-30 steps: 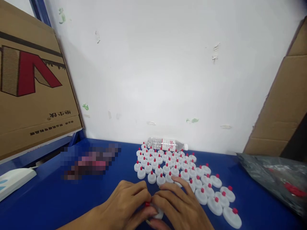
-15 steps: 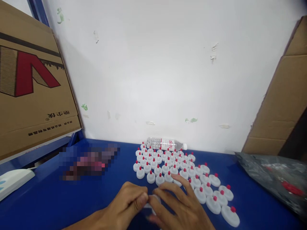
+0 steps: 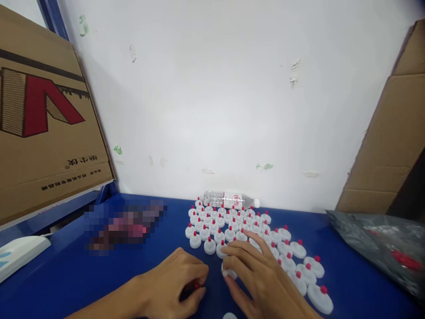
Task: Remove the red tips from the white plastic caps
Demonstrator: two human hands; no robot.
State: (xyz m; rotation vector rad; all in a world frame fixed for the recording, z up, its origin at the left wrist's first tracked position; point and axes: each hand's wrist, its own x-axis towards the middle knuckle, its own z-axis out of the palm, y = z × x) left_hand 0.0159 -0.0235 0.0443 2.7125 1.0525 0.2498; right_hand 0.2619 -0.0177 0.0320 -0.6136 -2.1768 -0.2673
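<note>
Caps [image 3: 210, 247], red-tipped: dozens assembled before plastic bottle [image 3: 219, 199] | left hand [image 3: 172, 281]: pinching red tip [image 3: 196, 286] | right hand [image 3: 257, 270]: fingers gripping white cap [image 3: 229, 273], tip unseen

Over thirty white caps [image 3: 195, 241]; two hands, my left hand [image 3: 175, 281] and right hand [image 3: 257, 277]
I can't count the crowded caps exactly. I count one red piece [image 3: 196, 286] in my left hand, one bottle [image 3: 229, 200] along the table's [image 3: 99, 277] far edge, one white device [image 3: 25, 253] at the left edge, one grey bag [image 3: 372, 235] at the right, two cardboard pieces [image 3: 381, 150].
</note>
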